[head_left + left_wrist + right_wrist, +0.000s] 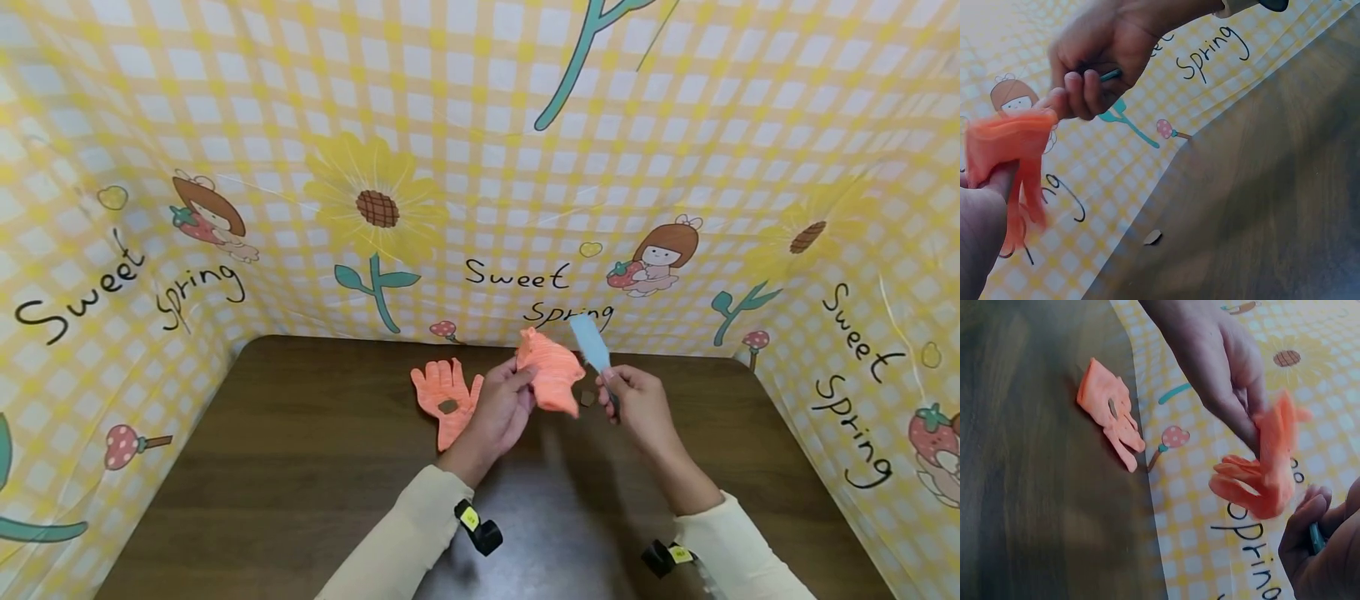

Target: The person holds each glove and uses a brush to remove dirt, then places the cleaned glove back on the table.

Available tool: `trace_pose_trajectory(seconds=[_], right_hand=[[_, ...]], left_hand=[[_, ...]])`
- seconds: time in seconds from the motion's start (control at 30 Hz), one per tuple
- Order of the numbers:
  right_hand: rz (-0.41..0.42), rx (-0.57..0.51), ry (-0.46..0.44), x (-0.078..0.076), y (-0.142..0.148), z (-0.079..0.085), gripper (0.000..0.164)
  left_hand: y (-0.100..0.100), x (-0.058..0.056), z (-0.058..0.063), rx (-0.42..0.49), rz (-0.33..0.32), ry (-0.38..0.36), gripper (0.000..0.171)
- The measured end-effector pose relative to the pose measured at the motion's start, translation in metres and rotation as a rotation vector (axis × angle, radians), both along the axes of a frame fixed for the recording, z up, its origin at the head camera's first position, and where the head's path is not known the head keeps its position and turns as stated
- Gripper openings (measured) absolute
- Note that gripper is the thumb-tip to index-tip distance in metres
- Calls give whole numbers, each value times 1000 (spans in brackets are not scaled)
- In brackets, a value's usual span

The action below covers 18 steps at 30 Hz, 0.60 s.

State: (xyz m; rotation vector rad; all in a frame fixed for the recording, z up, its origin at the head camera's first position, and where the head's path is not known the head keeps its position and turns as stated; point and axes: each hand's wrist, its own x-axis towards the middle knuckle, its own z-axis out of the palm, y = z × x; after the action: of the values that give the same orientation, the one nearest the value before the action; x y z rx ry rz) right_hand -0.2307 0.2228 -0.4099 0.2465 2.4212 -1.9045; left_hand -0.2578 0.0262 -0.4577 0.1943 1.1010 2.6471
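Note:
My left hand pinches an orange knit glove between thumb and fingers, above the table. The glove's fingers hang down in the left wrist view. Beside it, my right hand grips the dark handle of a tool with a flat light-blue blade, blade pointing up and away. In the right wrist view the right fingers curl round the handle, close to the glove. A second orange glove lies flat on the table left of my left hand, with a brown patch at its palm.
A small brown scrap lies on the dark wooden table behind the hands. Yellow checked cloth walls in the table at the back and both sides. Black cameras sit at both wrists.

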Motion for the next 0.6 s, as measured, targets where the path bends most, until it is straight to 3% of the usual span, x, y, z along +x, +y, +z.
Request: trace_pose_trajectory(seconds=[0.17,0.37,0.6], right_hand=[[26,-21,13,3,3,5,29],[163,-60,-15,11,-18,7,30],[63,-65,7,10,-27,4,29]], left_hand=[[-2,-2,-1,-5,36,10,41],[3,-1,1,-11,-20,41,44],[3,0,3,12,-6,32,43]])
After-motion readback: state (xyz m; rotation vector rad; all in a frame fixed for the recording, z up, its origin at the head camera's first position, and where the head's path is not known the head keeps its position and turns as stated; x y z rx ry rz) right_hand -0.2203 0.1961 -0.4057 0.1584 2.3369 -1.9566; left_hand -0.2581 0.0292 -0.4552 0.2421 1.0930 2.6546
